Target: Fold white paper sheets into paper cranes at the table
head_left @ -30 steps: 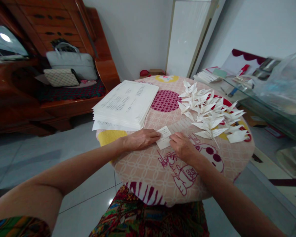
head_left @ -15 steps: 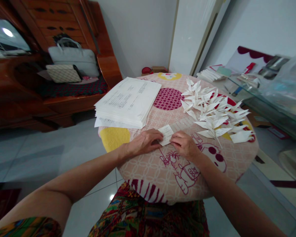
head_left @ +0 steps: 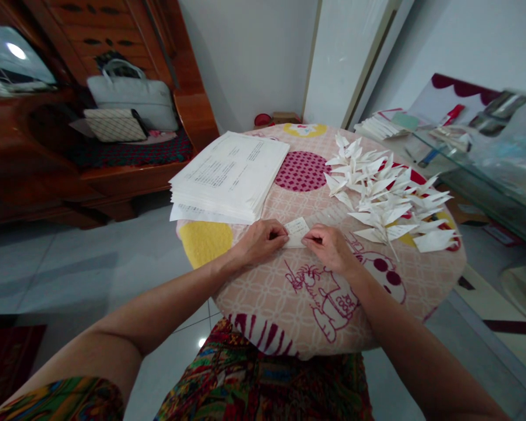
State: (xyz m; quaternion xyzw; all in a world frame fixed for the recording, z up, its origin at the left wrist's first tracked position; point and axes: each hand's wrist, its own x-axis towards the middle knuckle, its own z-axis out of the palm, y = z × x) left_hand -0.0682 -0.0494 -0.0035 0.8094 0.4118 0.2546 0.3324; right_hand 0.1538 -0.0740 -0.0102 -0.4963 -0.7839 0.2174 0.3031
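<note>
Left hand (head_left: 263,241), right hand (head_left: 331,245) both pinching printed paper slip (head_left: 296,231), opposite sides; uneven tug here could skew or tear it!

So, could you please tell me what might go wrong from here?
The small printed paper, pinched by the left hand and right hand, could crease crookedly if either grip slips on the patterned tablecloth.
The left hand is close to the printed sheet stack and might nudge it.
The folded paper cranes sit crowded together, so a bump could bend some.
</note>
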